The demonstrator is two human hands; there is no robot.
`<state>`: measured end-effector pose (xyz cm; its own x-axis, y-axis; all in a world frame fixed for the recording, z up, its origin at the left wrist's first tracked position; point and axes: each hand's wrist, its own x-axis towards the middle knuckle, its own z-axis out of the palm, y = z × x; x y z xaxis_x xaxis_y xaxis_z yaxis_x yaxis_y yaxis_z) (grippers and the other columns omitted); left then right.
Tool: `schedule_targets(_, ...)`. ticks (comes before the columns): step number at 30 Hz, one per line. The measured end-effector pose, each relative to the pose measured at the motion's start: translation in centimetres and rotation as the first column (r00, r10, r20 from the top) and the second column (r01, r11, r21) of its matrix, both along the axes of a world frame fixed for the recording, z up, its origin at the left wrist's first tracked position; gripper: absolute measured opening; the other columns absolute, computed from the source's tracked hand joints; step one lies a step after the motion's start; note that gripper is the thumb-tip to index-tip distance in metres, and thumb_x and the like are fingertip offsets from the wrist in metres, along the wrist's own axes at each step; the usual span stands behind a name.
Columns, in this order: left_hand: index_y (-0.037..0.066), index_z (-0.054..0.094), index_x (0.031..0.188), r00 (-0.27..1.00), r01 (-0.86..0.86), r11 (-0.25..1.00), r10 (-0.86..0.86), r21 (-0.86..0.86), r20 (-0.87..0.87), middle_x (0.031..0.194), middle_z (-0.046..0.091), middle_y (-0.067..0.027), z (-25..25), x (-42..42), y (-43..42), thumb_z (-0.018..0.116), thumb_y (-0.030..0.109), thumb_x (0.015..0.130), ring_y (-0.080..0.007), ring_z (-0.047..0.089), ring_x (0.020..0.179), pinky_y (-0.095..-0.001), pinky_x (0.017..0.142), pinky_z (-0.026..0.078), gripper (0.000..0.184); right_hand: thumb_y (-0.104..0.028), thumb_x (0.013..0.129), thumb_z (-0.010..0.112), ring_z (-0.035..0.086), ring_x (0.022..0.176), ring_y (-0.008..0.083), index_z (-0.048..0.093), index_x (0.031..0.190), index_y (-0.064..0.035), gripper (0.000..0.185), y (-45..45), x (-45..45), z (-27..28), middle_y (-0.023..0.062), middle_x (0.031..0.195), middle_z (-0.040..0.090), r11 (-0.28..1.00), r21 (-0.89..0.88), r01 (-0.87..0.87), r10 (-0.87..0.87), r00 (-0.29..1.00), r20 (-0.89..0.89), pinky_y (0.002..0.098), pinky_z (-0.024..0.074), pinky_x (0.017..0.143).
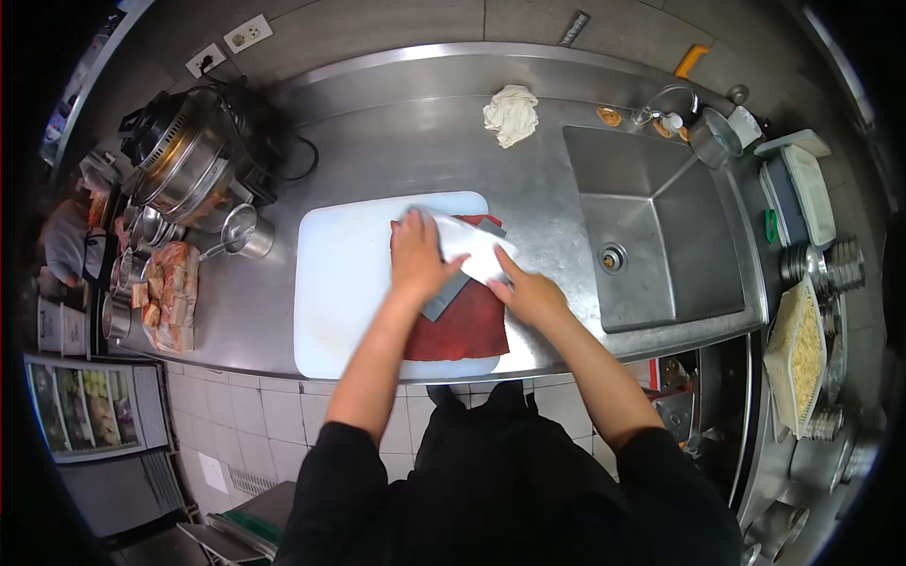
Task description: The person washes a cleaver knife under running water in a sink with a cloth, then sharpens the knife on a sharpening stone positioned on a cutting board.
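Observation:
My left hand [417, 255] lies with its fingers spread over the left end of a wide, shiny metal blade [467, 247]. At the blade's right end is my right hand [530, 294], closed around that end with a finger stretched along it; the handle is hidden. Beneath the blade a long grey block [444, 300] lies slantwise on a folded red cloth [464, 327]. The cloth covers the right part of a white cutting board [340, 274] and hangs over its right edge.
A steel sink [661, 245] is to the right, a crumpled white cloth [511, 115] at the back. On the left stand a steel pot [247, 233], a large round cooker [184, 170] and bagged food [175, 292]. A noodle-like food basket [796, 358] sits far right.

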<state>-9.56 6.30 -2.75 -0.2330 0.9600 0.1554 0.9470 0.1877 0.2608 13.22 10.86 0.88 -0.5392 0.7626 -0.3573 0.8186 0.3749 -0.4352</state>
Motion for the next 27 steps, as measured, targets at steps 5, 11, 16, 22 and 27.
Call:
schedule_targets(5, -0.012, 0.04, 0.147, 0.995, 0.091, 0.995, -0.09, -0.037, 0.044, 0.158, 0.029, -0.0357, 1.7, 6.2, -4.5, 0.069, 0.063, 0.084, -0.0467, 0.024, 0.15, -0.0525, 0.124, 0.016, 0.102, -0.059, 0.098, 0.049, 0.071, 0.096, 0.041, 0.032, 0.158, -0.0338, 0.068, -4.6, 6.3, 0.1, 0.0166, 0.103, 0.075, 0.995, -0.091, 0.051, -0.049, 0.999, 0.021, 0.0481, 0.0553, 0.087)
schedule_targets(11, -0.011, 0.041, 0.147, 0.997, -0.035, 0.995, 0.04, -0.092, 0.058, 0.157, 0.033, -0.0327, 1.4, -3.9, 1.2, 0.065, 0.066, 0.086, -0.0437, 0.026, 0.15, -0.05, 0.124, 0.018, 0.101, -0.057, 0.099, 0.049, 0.07, 0.098, 0.0408, 0.033, 0.158, -0.0307, 0.067, 2.0, -4.0, 0.6, 0.0181, 0.105, 0.074, 0.999, 0.012, -0.042, 0.042, 0.999, -0.017, 0.0497, 0.0545, 0.085)
schedule_targets(16, -0.012, 0.038, 0.147, 0.999, 0.031, 0.997, -0.032, -0.07, -0.009, 0.159, 0.028, -0.0341, 1.5, 4.5, -3.4, 0.071, 0.063, 0.082, -0.0466, 0.022, 0.151, -0.051, 0.125, 0.016, 0.104, -0.057, 0.097, 0.053, 0.071, 0.093, 0.0407, 0.029, 0.16, -0.0324, 0.072, -3.2, 3.8, -0.6, 0.0165, 0.1, 0.075, 0.999, -0.045, 0.001, -0.002, 1.0, -0.014, 0.0489, 0.0554, 0.085)
schedule_targets(22, -0.011, 0.042, 0.146, 1.0, 0.006, 0.999, -0.005, -0.033, 0.009, 0.158, 0.029, -0.0343, 1.3, -0.5, -0.1, 0.071, 0.063, 0.082, -0.0462, 0.023, 0.151, -0.0506, 0.124, 0.018, 0.102, -0.059, 0.097, 0.051, 0.07, 0.098, 0.0421, 0.029, 0.16, -0.0325, 0.071, 0.1, -0.6, -1.0, 0.0204, 0.102, 0.074, 1.0, -0.009, -0.024, 0.024, 0.999, -0.036, 0.0492, 0.0548, 0.087)
schedule_targets(27, -0.011, 0.042, 0.147, 1.0, -0.021, 0.997, 0.022, -0.072, 0.02, 0.158, 0.032, -0.0325, 1.3, -1.4, 0.6, 0.066, 0.065, 0.084, -0.0441, 0.023, 0.151, -0.0517, 0.124, 0.016, 0.101, -0.058, 0.097, 0.05, 0.07, 0.099, 0.042, 0.029, 0.16, -0.0323, 0.071, 0.3, -1.2, -0.4, 0.0204, 0.103, 0.074, 1.0, -0.017, -0.012, 0.012, 0.999, -0.03, 0.0492, 0.0544, 0.087)
